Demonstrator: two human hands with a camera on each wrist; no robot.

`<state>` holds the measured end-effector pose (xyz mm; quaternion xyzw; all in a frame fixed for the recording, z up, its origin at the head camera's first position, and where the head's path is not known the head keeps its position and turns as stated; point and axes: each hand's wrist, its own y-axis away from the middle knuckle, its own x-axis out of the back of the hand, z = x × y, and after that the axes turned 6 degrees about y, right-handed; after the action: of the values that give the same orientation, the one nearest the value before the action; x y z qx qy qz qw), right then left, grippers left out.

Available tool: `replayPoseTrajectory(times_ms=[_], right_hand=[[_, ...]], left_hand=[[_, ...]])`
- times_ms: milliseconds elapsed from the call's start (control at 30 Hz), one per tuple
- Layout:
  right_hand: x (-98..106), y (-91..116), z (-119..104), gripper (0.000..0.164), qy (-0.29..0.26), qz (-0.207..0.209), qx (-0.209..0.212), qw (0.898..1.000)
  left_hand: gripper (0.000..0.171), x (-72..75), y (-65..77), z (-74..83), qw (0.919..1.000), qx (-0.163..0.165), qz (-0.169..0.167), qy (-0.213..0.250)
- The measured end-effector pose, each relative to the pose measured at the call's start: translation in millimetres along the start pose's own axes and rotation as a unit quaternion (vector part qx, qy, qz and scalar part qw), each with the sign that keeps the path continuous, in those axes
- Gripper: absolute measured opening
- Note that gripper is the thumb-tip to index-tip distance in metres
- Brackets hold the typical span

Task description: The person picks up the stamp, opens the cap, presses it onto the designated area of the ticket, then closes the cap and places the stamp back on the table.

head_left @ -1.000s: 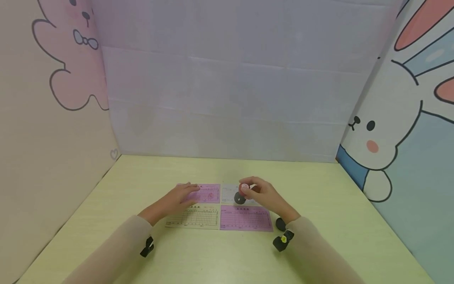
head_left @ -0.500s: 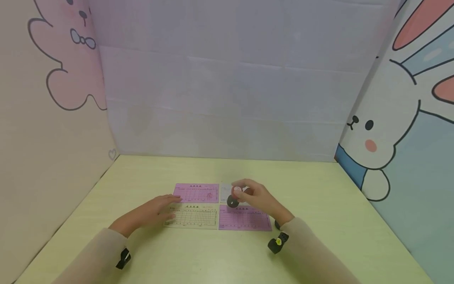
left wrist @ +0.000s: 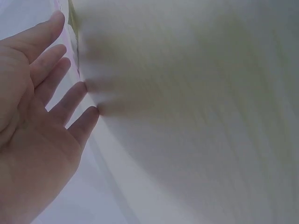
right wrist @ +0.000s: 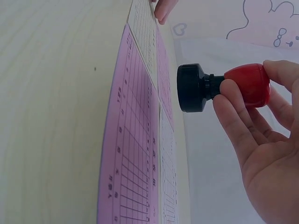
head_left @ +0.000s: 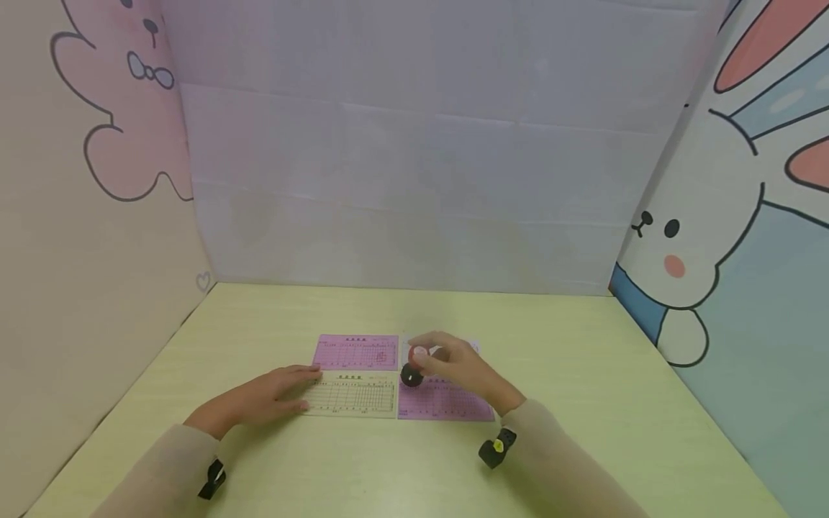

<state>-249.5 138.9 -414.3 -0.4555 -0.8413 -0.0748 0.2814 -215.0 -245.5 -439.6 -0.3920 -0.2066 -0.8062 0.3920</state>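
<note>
My right hand (head_left: 463,370) grips a round stamp (right wrist: 246,85) by its red handle, with fingers and thumb around it. The black stamp head points down, raised over the slips in the right wrist view. In the head view it overlaps the lower right pink slip (head_left: 447,406). Behind my right hand, a white slip (head_left: 476,346) is mostly hidden. My left hand (head_left: 265,396) lies with fingers extended, fingertips at the left edge of the yellow slip (head_left: 352,396). The upper left pink slip (head_left: 350,352) bears a red stamp mark near its right side.
The slips lie edge to edge in a two-by-two block on the pale yellow table (head_left: 363,467). A white back wall (head_left: 414,158) and side walls with cartoon animals enclose it. Both wrists wear black straps.
My left hand has drawn back leftward off the upper pink slip. My right hand has carried the stamp left and slightly nearer. The black disc by my right wrist is now hidden.
</note>
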Motion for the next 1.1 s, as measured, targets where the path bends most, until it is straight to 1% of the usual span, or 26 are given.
replayPoseTrajectory(times_ms=[267, 400, 500, 633, 733, 967, 1100], right_hand=[[-16, -3, -5, 0.037, -0.004, -0.010, 0.014, 1.000], [-25, -4, -7, 0.035, -0.006, -0.014, 0.016, 1.000], [-32, -6, -10, 0.033, 0.006, -0.014, 0.016, 1.000], [-40, -8, -13, 0.032, 0.014, -0.019, 0.005, 1.000], [-45, -9, -17, 0.032, 0.008, -0.024, -0.003, 1.000], [-55, -12, -20, 0.032, 0.005, -0.010, 0.005, 1.000], [-60, -13, -20, 0.031, 0.013, -0.004, 0.008, 1.000]], left_hand=[[0.058, -0.9, 2.8, -5.7, 1.0000, 0.004, -0.005, 0.006], [0.057, -1.7, 3.6, -6.9, 1.0000, -0.004, -0.003, 0.004], [0.056, -2.5, 3.8, -6.6, 1.0000, -0.008, -0.002, 0.001], [0.056, -3.6, 4.2, -5.4, 1.0000, -0.007, 0.001, 0.001], [0.056, -3.7, 4.2, -5.0, 1.0000, -0.005, 0.002, 0.000], [0.056, -3.3, 3.4, -5.5, 1.0000, -0.003, 0.001, -0.004], [0.056, -3.5, 2.7, -5.4, 1.0000, -0.001, 0.000, -0.002]])
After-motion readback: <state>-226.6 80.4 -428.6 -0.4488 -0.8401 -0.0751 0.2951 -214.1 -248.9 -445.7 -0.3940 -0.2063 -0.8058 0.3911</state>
